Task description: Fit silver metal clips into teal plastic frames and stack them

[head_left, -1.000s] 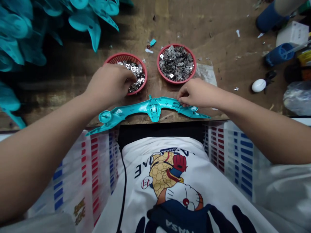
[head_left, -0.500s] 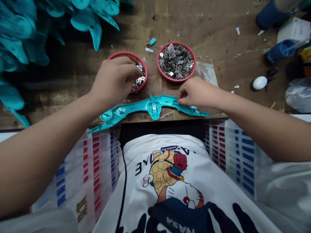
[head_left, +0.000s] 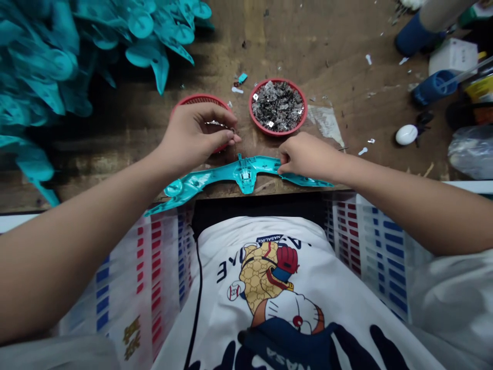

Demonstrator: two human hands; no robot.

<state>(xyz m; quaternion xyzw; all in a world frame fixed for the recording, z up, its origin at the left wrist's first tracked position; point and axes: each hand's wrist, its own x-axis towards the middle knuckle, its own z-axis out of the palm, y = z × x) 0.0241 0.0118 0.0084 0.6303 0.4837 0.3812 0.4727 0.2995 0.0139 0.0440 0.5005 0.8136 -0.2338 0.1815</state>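
A long teal plastic bow-shaped part (head_left: 239,177) lies along the near edge of the wooden bench. My right hand (head_left: 304,155) is closed in a pinch on its right arm, holding it down. My left hand (head_left: 196,136) hovers over the left red basket (head_left: 192,100) of small shiny metal pieces, with thumb and fingertips pinched on a small metal piece at its right side. A second red basket (head_left: 278,105) of metal pieces stands just behind the teal part.
A heap of like teal parts (head_left: 57,61) fills the bench's far left. Blue spools (head_left: 433,87), a white box (head_left: 452,55) and a white egg-shaped object (head_left: 406,134) sit at the right. Striped plastic crates (head_left: 370,241) flank my lap below the bench edge.
My left hand has lifted out of the left basket and drawn toward the teal part, fingers now pinched. My right hand stays on the part's right arm. The view shifted slightly.
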